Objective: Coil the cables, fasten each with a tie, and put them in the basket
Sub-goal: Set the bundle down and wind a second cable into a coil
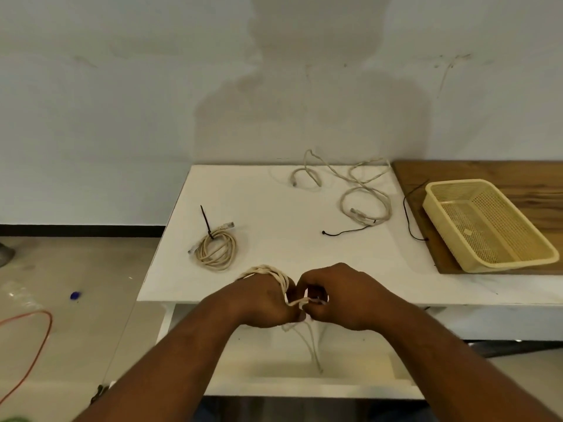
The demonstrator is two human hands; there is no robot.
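Head view. Left grip [265, 300] clenched, back of the hand up, grasping a cream cable [275, 274] wound in several turns over the knuckles. Right grip [341, 296] pressed against the left, fingers curled, pinching a strand of the same cable in the small gap between the two. Both held just above the near edge of the white worktop [259, 193]. Loose end of the cable hanging below both grips, past that edge.

Beyond the left grip and slightly to its left: a coiled network cable [216, 249] lying flat, bound by a black zip tie [206, 222] with its tail sticking up.

Well beyond the right grip, near the back edge: an uncoiled network cable [362, 193] sprawled in loose loops. Nearer to the right grip than that: a loose black tie [347, 231], its far end touching the closest loop.

Far to the right of the right grip: a yellow mesh basket [441, 222] on a wooden board [457, 172]. Just left of the basket: a second black tie [406, 214], curving along the board's edge.

On the floor, far left of the left grip: an orange cable [39, 336] and a small blue object [75, 295].
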